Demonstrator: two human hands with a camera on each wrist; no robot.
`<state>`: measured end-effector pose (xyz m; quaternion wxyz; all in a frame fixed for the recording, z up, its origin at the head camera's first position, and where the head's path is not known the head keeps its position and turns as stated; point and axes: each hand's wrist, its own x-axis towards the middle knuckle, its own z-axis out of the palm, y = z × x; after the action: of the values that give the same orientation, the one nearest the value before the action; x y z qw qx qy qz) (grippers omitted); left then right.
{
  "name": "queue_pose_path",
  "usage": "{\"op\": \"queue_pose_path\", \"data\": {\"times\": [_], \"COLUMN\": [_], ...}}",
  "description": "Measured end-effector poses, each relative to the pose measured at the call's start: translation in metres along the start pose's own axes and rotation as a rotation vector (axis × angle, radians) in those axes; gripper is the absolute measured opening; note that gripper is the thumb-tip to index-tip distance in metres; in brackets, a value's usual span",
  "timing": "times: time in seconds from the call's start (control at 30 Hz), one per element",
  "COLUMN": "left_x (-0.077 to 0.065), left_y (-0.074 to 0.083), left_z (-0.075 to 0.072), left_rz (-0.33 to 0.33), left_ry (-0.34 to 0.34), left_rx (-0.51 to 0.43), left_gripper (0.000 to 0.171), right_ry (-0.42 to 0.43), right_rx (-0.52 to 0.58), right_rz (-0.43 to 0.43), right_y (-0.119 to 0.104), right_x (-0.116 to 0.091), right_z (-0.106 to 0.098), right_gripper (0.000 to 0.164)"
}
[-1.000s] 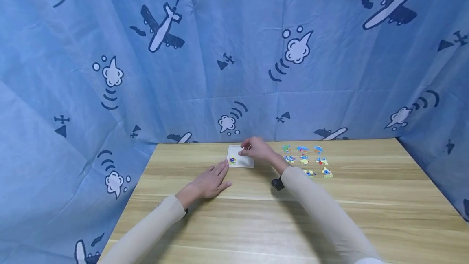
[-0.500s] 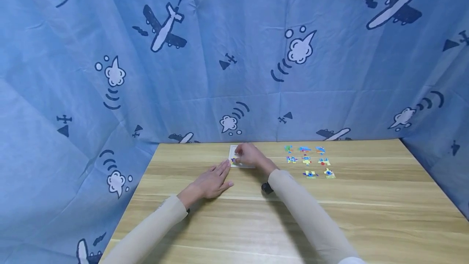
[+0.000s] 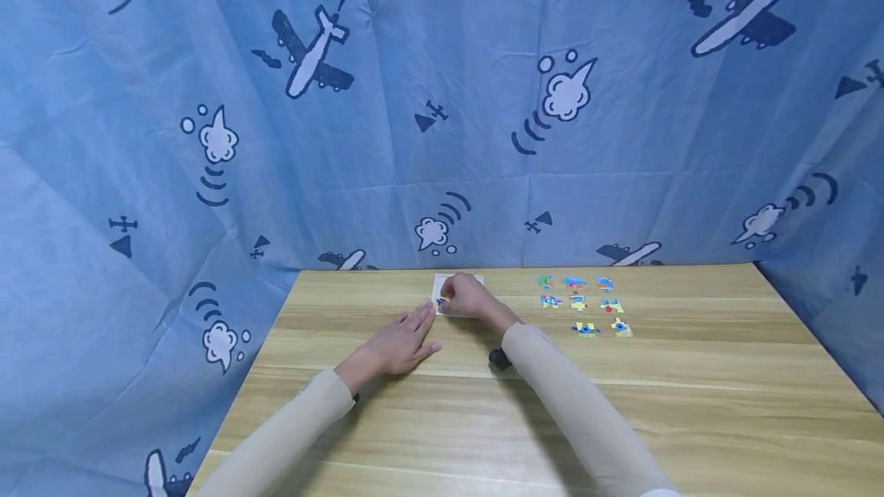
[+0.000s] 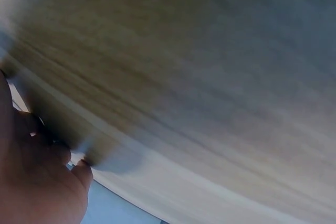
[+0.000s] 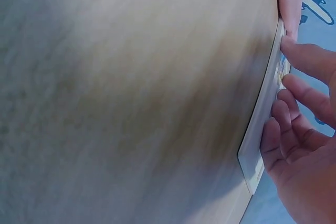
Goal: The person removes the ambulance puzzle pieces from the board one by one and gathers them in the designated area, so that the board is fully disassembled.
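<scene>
A white puzzle tray lies near the back of the wooden table. In its lower left corner is a small yellow and blue jigsaw piece, mostly covered by fingers. My right hand is over the tray and pinches this piece; the right wrist view shows thumb and forefinger at either side of a bit of colour, with the other fingers bent above the tray. My left hand lies flat with straight fingers, their tips against the tray's left edge.
Several loose jigsaw pieces lie in rows to the right of the tray, among them a green one and a yellow one with a blue spot. A blue curtain printed with planes hangs behind the wooden table.
My right hand has moved left and slightly down across the tray to the piece in its lower left corner. My left hand has stayed at the tray's edge.
</scene>
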<state>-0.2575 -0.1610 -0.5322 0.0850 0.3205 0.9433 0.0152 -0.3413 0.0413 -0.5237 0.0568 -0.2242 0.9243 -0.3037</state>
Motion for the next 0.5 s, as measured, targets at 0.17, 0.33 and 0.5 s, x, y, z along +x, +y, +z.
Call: {"op": "queue_pose_path", "data": {"times": [0.17,0.33,0.5], "left_x": [0.0000,0.0005,0.0000], "left_y": [0.0005,0.0002,0.0001], "left_z": [-0.0013,0.0006,0.0013], "left_rz": [-0.007,-0.017,-0.017], "left_ry": [-0.004,-0.017,-0.014], "left_rx": [0.004,0.014,0.004], "left_gripper": [0.075,0.075,0.075], "right_ry": [0.009,0.019,0.059], "right_rx": [0.001,0.002,0.036], "right_rz": [0.019,0.031,0.032], "right_y": [-0.0029,-0.0044,-0.0060], "right_x": [-0.0007,-0.0011,-0.0033], "right_z": [0.0000,0.0006,-0.0007], "right_gripper": [0.023,0.021,0.014]}}
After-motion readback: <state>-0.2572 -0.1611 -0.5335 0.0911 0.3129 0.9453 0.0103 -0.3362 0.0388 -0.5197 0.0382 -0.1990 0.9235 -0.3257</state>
